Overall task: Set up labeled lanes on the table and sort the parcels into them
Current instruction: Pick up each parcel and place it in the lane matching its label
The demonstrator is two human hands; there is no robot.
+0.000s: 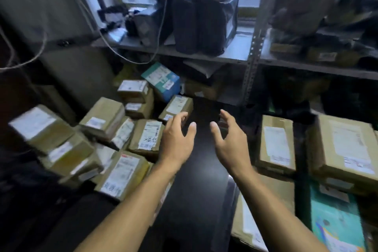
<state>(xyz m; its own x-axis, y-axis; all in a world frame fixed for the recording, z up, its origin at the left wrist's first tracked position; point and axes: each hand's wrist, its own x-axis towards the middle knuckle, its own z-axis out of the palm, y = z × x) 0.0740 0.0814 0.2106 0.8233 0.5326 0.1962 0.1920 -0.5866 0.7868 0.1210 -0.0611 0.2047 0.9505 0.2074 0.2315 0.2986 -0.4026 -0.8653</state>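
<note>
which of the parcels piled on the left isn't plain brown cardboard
The teal box at the back of the left pile, tilted against the shelf. The others in that pile are brown cardboard with white labels.

A bare dark strip of table (196, 170) is left free down the middle. It is hemmed by stacked cardboard parcels (143, 139) leftward, larger boxes (276, 145) rightward, and shelving (251, 63) behind.

The table top (196, 170) is black and glossy. The boxes (103, 117) at the left are brown cardboard with white labels printed in black, and the boxes at the right (276, 143) are the same. A far box (161, 80) is teal and white. The near right parcel (335, 223) is teal. The bags (196, 24) on the grey shelf (235, 49) are black
</note>
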